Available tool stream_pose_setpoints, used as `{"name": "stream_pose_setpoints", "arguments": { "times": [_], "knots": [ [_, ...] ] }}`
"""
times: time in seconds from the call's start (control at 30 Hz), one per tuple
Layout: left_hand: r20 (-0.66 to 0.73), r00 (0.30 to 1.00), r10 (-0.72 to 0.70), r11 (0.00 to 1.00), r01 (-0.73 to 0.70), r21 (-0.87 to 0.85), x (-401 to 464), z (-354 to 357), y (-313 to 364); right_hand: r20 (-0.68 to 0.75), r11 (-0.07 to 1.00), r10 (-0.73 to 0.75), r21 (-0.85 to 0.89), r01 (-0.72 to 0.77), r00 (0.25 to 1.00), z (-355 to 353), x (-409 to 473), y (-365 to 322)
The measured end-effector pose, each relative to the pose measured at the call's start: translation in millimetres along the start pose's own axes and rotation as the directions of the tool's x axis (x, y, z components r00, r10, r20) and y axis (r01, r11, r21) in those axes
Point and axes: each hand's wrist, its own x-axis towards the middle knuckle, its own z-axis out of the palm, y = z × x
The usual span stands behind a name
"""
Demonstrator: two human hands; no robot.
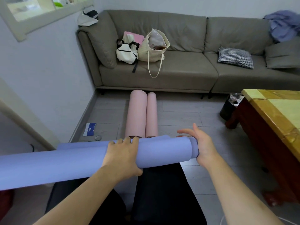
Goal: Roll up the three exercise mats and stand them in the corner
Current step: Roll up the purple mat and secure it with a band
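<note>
Mats are the matter here: the purple mat (73, 161), nearly fully rolled, is held crosswise above the person's lap, with a last flap of it seen behind the roll. The left hand (121, 157) is wrapped over the top of the roll near its middle, fingers curled over the far side and thumb beneath, so the roll is gripped. The right hand (198, 143) is laid flat against the right end of the roll, fingers straight and spread, grasping nothing.

Two pink mats (141, 114) are seen already rolled, lying side by side on the floor (186, 117), pointing toward the sofa (162, 75); neither is stood up yet.

Judged from this, the inner layers are being squared: the protruding core at the right end is best pushed in with a flat palm while the roll is kept tight by the gripping hand, lest the roll telescope or loosen when it is stood on end.
</note>
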Motion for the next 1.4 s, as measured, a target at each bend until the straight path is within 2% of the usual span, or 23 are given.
{"name": "stream_pose_setpoints", "arguments": {
  "times": [0.2,0.5,0.63,0.77,0.93,1.07,1.2,1.3,1.4],
  "knots": [
    [0.005,0.999,-0.035,0.999,0.035,0.002,-2,-1,1,-0.08,0.982,0.143,-0.115,-0.152,0.986,16,6,-11],
    [-0.006,0.998,-0.066,0.997,0.066,0.026,-8,-2,6,-0.112,0.971,0.221,-0.073,-0.229,0.969,13,7,0],
    [-0.028,0.997,-0.069,0.997,0.07,0.038,-11,2,9,-0.108,0.907,0.324,-0.246,-0.341,0.94,6,6,-3],
    [-0.007,0.998,-0.057,0.998,0.057,0.034,-9,0,8,-0.117,0.829,0.245,-0.489,-0.271,0.962,8,7,-7],
    [0.036,0.999,-0.024,1.0,0.023,0.02,-12,-2,4,-0.055,0.763,0.119,-0.634,-0.126,0.991,8,9,-7],
    [0.08,0.996,0.031,0.999,-0.029,-0.019,-10,-4,1,0.009,0.865,-0.009,-0.501,0.012,1.0,2,11,6],
    [0.178,0.979,0.097,0.99,-0.077,-0.117,-7,-13,-11,0.048,0.875,-0.123,-0.465,0.131,0.991,-3,10,15],
    [0.273,0.955,0.12,0.96,-0.042,-0.278,-1,-20,-20,0.095,0.896,-0.213,-0.378,0.234,0.972,-3,7,15],
    [0.322,0.941,0.101,0.924,0.032,-0.381,2,-26,-18,0.157,0.942,-0.231,-0.212,0.261,0.96,2,7,15]
  ]
}}
